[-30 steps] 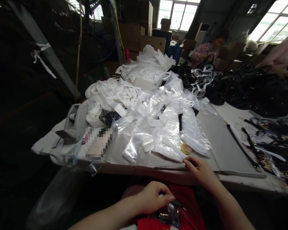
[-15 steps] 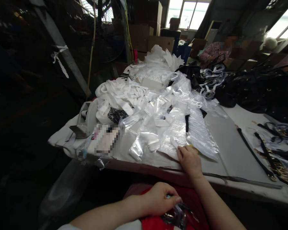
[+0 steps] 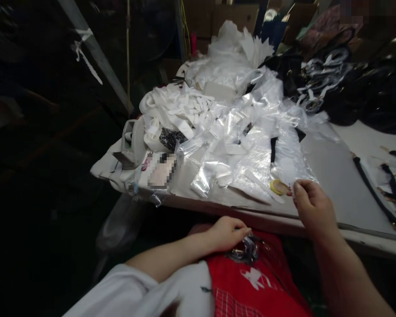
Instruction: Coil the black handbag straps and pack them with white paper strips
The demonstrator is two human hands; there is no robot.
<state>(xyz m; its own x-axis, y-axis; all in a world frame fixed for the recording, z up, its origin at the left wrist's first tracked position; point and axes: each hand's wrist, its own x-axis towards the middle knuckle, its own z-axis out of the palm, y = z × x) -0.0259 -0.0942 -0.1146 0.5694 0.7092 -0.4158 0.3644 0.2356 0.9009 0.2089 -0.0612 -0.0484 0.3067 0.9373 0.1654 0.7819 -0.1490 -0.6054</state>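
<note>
Shifted rightward along the table's (image 3: 345, 189) front edge since a half-second earlier, the right hand (image 3: 313, 207) is now seen beside a yellow-rimmed round item (image 3: 277, 187), which had been mostly covered by it. Its thumb and fingers are drawn narrow near the clear plastic sheets (image 3: 204, 174); whether anything is pinched cannot be told. Just left of the round item, a slim white strip (image 3: 259, 182) is seen lying at the sheets' front. Over the lap, a plastic-wrapped black bundle (image 3: 246, 252) is held under the left hand's (image 3: 229, 233) curled fingers, above a red apron (image 3: 282, 268). Farther back, the table is covered by heaped white pieces (image 3: 181, 103), while at right a dark strap (image 3: 372, 187) is laid in front of piled black bags (image 3: 372, 94).
</note>
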